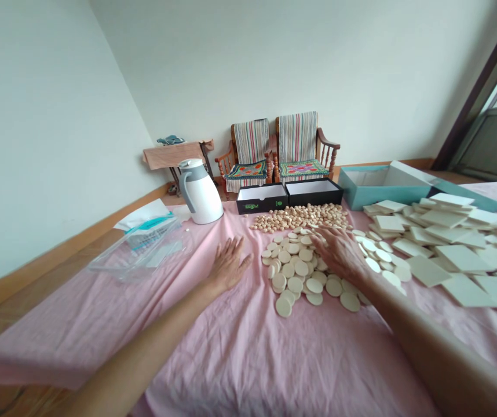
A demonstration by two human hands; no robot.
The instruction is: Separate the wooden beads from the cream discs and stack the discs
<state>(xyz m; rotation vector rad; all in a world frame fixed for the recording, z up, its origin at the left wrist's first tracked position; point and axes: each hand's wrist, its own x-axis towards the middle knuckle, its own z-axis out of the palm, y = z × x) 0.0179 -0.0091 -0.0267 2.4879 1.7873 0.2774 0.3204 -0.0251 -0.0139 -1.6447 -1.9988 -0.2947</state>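
Observation:
My left hand lies flat on the pink tablecloth, its fingers spread and nothing in it. To its right is a spread of pale round discs, several overlapping. My right hand rests over these discs with its fingers stretched out, hiding some of them. Behind the discs lies a heap of small light-brown wooden pieces, round in look. Right of my right hand, a big pile of pale square tiles covers the cloth.
Two open black boxes stand behind the heap. A teal box with its lid is at the back right. On the left are a white jug and a clear plastic container. Two wooden chairs stand by the wall.

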